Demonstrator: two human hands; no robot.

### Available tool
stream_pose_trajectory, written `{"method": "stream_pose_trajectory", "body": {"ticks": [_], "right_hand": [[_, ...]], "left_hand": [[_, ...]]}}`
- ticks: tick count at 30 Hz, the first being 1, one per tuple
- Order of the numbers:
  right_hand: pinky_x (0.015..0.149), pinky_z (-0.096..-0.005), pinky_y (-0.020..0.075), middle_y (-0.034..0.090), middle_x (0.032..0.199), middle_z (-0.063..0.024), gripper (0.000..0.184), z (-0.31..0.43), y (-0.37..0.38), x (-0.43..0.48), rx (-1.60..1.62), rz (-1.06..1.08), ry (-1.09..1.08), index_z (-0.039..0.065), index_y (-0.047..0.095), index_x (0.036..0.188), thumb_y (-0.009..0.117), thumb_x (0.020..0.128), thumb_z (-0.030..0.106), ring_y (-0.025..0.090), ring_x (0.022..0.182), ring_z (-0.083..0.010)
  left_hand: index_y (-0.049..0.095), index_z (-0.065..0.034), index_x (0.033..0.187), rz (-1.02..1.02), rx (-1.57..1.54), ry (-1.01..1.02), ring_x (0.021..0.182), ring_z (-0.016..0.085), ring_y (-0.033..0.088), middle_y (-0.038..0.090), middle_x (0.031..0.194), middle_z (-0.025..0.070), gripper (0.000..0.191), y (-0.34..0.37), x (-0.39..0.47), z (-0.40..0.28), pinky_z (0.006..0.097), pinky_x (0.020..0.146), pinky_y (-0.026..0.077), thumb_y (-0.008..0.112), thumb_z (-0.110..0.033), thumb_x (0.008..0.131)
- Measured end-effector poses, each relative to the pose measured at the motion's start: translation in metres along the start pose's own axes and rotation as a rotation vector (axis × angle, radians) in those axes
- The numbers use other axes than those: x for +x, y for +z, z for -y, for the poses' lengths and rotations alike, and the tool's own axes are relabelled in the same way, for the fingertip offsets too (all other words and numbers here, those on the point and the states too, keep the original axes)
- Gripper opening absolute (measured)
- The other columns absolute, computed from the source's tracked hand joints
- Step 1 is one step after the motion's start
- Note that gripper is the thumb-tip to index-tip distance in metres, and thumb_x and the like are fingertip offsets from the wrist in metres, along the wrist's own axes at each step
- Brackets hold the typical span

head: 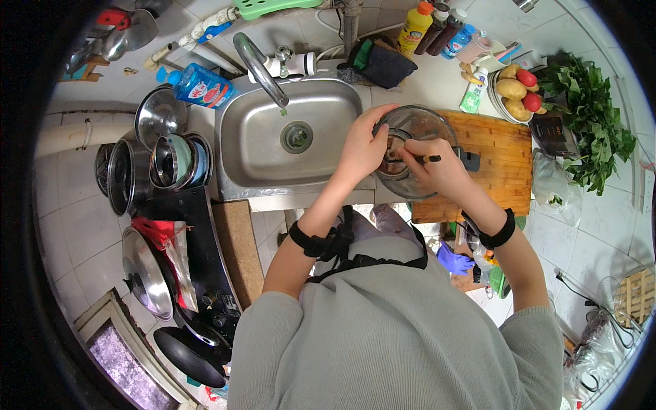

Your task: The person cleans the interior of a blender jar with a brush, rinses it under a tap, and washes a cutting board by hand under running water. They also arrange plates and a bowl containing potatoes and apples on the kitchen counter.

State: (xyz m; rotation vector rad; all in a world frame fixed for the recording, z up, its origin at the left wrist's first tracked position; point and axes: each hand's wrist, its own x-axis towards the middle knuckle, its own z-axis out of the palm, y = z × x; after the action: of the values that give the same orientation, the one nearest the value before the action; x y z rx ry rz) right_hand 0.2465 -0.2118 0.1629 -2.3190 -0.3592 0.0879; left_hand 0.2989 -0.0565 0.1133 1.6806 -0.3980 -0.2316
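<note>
A clear round vessel (421, 122) with a dark side handle (470, 160) stands at the counter's front, over the left edge of a wooden cutting board (497, 189). My left hand (363, 143) grips its left rim, with fingertips over the inside. Between the fingers of my right hand (438, 166) is a thin tool with a black and gold-coloured handle (434, 159). Its working end reaches down inside the vessel and is hidden. Something brownish (392, 166) shows within a smaller round part in there; I cannot tell what it is.
Left of the vessel lies a steel sink (328, 178) under a curved faucet (261, 72). Potatoes (511, 88) and red produce fill a plate at the back right, beside leafy greens (589, 118). Metal pots (123, 177) stand left, near a black stove (205, 246).
</note>
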Motion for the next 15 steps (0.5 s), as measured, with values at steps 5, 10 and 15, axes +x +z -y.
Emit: {"method": "stream_pose_trajectory", "body": {"ticks": [5, 10, 15], "right_hand": [[0.052, -0.0421, 0.0452, 0.057, 0.065, -0.0202, 0.017, -0.0001, -0.0007, -0.0009, -0.059, 0.022, 0.028, 0.001, 0.061, 0.075, 0.060, 0.083, 0.016, 0.055, 0.060, -0.0382], [0.053, -0.0423, 0.0456, 0.057, 0.065, -0.0200, 0.016, -0.0005, -0.0003, -0.0013, -0.048, 0.037, 0.005, 0.001, 0.062, 0.076, 0.060, 0.083, 0.016, 0.056, 0.060, -0.0378], [0.053, -0.0420, 0.0460, 0.058, 0.065, -0.0193, 0.014, -0.0037, 0.0005, -0.0022, -0.019, 0.014, -0.052, 0.001, 0.062, 0.077, 0.060, 0.082, 0.015, 0.056, 0.060, -0.0375]], "left_hand": [[0.053, -0.0002, 0.115, -0.009, 0.029, 0.023, 0.097, 0.019, 0.057, 0.060, 0.106, 0.0141, 0.034, 0.0010, -0.0005, 0.0004, 0.0283, 0.086, 0.042, 0.045, 0.002, 0.083], [0.053, -0.0005, 0.115, -0.007, -0.014, 0.001, 0.098, 0.020, 0.057, 0.060, 0.107, 0.0141, 0.033, 0.0003, -0.0005, 0.0000, 0.0288, 0.087, 0.042, 0.045, 0.002, 0.083], [0.054, -0.0016, 0.114, -0.017, 0.057, 0.033, 0.099, 0.020, 0.057, 0.060, 0.107, 0.0136, 0.033, 0.0017, -0.0003, -0.0004, 0.0290, 0.087, 0.041, 0.045, 0.000, 0.083]]}}
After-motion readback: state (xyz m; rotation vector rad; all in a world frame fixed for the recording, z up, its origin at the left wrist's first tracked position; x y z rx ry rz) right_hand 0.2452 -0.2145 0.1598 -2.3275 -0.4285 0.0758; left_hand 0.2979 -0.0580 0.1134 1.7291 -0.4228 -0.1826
